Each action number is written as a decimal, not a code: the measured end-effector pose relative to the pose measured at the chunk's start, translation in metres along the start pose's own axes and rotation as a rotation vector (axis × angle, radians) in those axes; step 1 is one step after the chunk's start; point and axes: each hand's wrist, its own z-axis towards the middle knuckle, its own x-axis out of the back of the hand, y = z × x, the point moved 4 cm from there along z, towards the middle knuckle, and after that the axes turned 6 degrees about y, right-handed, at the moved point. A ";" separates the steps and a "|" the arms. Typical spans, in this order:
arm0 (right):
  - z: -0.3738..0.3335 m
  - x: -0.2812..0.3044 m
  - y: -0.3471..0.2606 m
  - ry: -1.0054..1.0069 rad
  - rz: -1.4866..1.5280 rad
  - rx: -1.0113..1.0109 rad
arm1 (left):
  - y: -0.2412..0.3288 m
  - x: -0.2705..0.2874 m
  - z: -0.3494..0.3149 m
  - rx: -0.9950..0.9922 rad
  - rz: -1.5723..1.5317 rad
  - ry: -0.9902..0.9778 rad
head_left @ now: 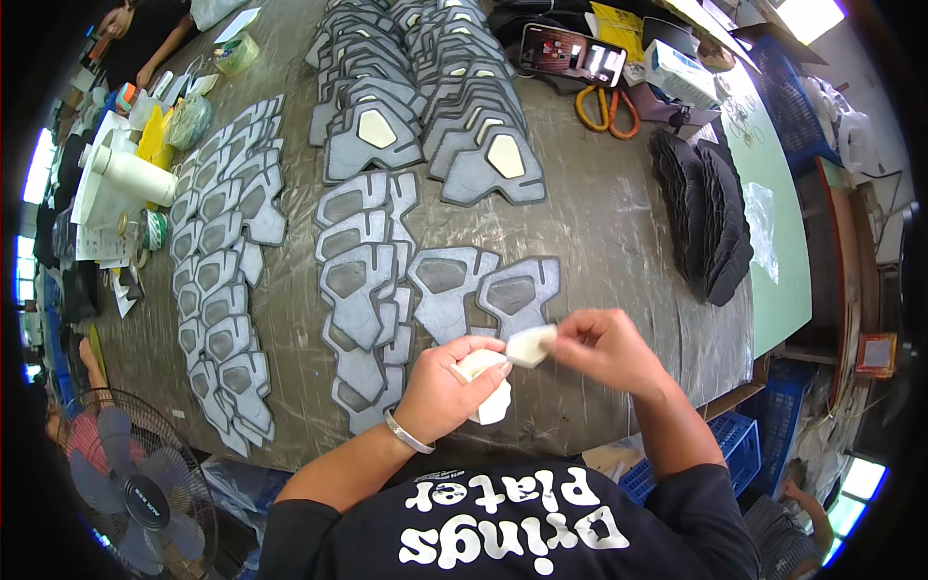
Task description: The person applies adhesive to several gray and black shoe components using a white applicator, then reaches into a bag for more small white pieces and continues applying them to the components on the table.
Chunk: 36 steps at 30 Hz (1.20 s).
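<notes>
My left hand, with a bangle at its wrist, is closed around a small stack of cream foam-like pads near the table's front edge. Between the fingertips of my right hand is a single cream pad, slightly blurred, its left end close to my left fingers. Just beyond my hands lie two grey shaped pieces, one on the right and one on the left, each with a dark recessed patch. Farther off, rows of overlapping grey pieces carry cream pads in the same spot.
More grey pieces lie in overlapping rows at centre-left and far left. Stacked black pieces lie right. Orange-handled scissors and a propped phone are at the back. A fan stands lower left; another person sits far left.
</notes>
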 end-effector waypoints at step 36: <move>0.052 -0.013 0.009 0.303 -0.133 -0.057 | 0.027 0.001 0.020 -0.334 0.588 -0.002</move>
